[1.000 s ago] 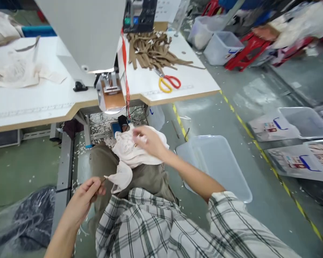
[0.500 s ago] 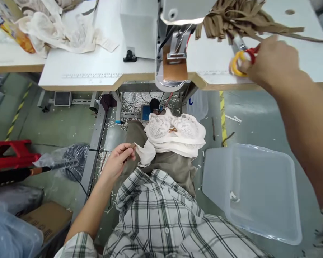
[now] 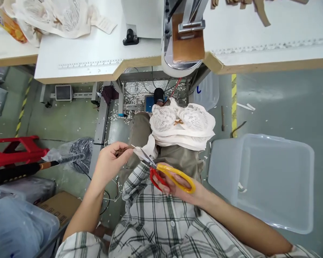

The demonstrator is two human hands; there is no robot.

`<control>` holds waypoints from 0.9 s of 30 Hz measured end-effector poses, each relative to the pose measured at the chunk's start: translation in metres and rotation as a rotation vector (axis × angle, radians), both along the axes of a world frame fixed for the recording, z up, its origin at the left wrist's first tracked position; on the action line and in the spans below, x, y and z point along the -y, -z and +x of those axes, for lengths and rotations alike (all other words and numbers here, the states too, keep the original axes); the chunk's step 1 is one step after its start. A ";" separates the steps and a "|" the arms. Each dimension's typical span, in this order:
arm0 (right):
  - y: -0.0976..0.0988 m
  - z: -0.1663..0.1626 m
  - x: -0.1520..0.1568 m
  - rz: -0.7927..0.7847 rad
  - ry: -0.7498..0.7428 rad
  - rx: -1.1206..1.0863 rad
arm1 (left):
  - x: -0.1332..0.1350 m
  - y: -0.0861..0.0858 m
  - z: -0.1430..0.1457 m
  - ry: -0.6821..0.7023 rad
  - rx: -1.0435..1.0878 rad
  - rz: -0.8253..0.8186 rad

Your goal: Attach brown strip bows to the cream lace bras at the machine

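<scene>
While the left hand (image 3: 113, 159) pinches a brown strip (image 3: 129, 147) at the end of a white bra wing (image 3: 149, 146), thumb pressed to forefinger, the right hand (image 3: 174, 184) is wrapped round the handles of the red-and-yellow scissors (image 3: 152, 163), whose blades reach to that end. Whether they have cut anything cannot be told. Just beyond, stacked lace bras (image 3: 183, 123) lie across the person's lap, the top one with a small brown bow. Trimming at this end looks begun rather than finished. Further out, the sewing machine (image 3: 188, 39) stands on the white table (image 3: 78, 59), with more bras (image 3: 54, 18) to the left and loose brown strips (image 3: 261, 10) to the right, so further work probably remains. A translucent bin (image 3: 277, 186) on the floor holds one small pale scrap.
</scene>
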State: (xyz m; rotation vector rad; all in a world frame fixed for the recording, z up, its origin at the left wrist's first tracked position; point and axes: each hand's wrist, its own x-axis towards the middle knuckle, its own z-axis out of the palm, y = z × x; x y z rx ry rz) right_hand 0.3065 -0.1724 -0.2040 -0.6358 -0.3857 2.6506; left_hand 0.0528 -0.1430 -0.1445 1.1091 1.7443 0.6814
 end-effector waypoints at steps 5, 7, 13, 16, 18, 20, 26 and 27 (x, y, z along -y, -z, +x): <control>-0.003 -0.024 0.000 -0.014 -0.029 -0.073 | 0.014 -0.010 0.000 -0.044 -0.214 0.141; -0.003 -0.029 0.000 0.008 -0.033 -0.067 | 0.020 -0.012 0.001 -0.064 -0.299 0.215; -0.001 -0.041 -0.001 0.002 -0.017 -0.047 | 0.036 -0.013 0.004 -0.151 -0.238 0.216; -0.003 -0.046 -0.004 0.011 -0.013 -0.044 | 0.041 -0.010 0.004 -0.172 -0.210 0.181; -0.003 -0.048 -0.005 0.022 -0.026 -0.033 | 0.043 -0.007 0.003 -0.183 -0.163 0.159; 0.000 -0.050 -0.004 0.049 -0.019 -0.017 | 0.043 -0.004 0.002 -0.206 -0.078 0.143; 0.012 -0.048 -0.001 0.057 -0.002 0.037 | 0.047 0.003 -0.006 -0.330 0.255 0.142; 0.012 -0.046 -0.002 0.057 0.023 0.061 | 0.047 0.003 -0.011 -0.350 0.297 0.153</control>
